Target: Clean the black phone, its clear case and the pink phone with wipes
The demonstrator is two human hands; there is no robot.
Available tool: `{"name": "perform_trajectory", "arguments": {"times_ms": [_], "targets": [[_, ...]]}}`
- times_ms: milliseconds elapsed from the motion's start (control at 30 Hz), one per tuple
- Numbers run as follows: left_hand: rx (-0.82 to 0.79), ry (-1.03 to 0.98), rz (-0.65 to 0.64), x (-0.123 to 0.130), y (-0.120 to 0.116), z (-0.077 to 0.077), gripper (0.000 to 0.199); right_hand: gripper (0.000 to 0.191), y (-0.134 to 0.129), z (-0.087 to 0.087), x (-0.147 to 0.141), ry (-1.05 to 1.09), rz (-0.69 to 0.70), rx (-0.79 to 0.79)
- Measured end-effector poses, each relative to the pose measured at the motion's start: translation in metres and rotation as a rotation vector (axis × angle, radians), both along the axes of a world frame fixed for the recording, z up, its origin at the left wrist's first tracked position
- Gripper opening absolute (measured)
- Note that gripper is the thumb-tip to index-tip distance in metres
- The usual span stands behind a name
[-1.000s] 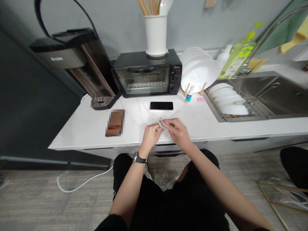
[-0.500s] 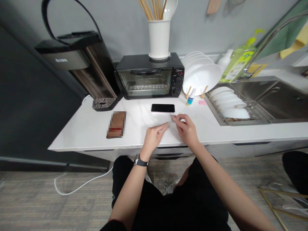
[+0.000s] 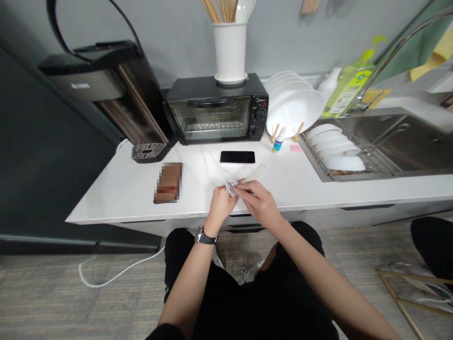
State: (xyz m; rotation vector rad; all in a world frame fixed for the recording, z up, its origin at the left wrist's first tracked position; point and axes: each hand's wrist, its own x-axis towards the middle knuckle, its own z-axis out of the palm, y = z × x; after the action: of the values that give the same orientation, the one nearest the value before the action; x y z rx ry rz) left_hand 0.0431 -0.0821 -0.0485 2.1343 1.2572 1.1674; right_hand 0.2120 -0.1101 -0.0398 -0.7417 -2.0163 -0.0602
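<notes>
Over the counter's front part, my left hand [image 3: 222,203] is closed around the near end of a thin, translucent piece that looks like a clear phone case [image 3: 255,174]. Its far end points up and to the right. My right hand [image 3: 260,200] pinches a crumpled grey-white cloth [image 3: 230,187] against the case, close to the left hand's knuckles. The fingers hide much of the near end of the case. Just beyond the hands, a black-screened phone [image 3: 237,157] lies flat. A small spray bottle [image 3: 279,140] stands to its right, beside a pink pad [image 3: 296,148].
A brown flat item, blurred out [image 3: 168,183], lies left on the white counter [image 3: 201,177]. Behind are a water dispenser [image 3: 141,104], a toaster oven [image 3: 215,118] with a utensil holder [image 3: 230,49], and racked plates [image 3: 295,111]. Right is a sink [image 3: 399,151] with bowls [image 3: 334,144].
My right hand has moved left and toward me with the cloth, from the far end of the case to its near end. The view has shifted slightly.
</notes>
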Motion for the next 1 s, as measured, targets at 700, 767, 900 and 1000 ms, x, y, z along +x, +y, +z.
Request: {"name": "perform_trajectory", "arguments": {"times_ms": [700,767,900,1000], "targets": [[-0.043,-0.137,-0.057,0.002,-0.004,-0.002,0.028,0.043,0.049,-0.006,0.056,0.089,-0.332,-0.059],[-0.045,-0.135,-0.064,0.002,-0.005,-0.001,0.029,0.044,0.042,-0.006,0.048,0.088,-0.312,-0.050],[-0.034,-0.080,-0.035,0.001,-0.004,-0.002,0.025,0.048,0.022,-0.006,0.022,0.095,-0.215,-0.055],[-0.022,0.014,0.027,-0.001,-0.001,-0.004,0.029,0.054,0.006,-0.006,0.002,0.072,-0.148,-0.049]]}}
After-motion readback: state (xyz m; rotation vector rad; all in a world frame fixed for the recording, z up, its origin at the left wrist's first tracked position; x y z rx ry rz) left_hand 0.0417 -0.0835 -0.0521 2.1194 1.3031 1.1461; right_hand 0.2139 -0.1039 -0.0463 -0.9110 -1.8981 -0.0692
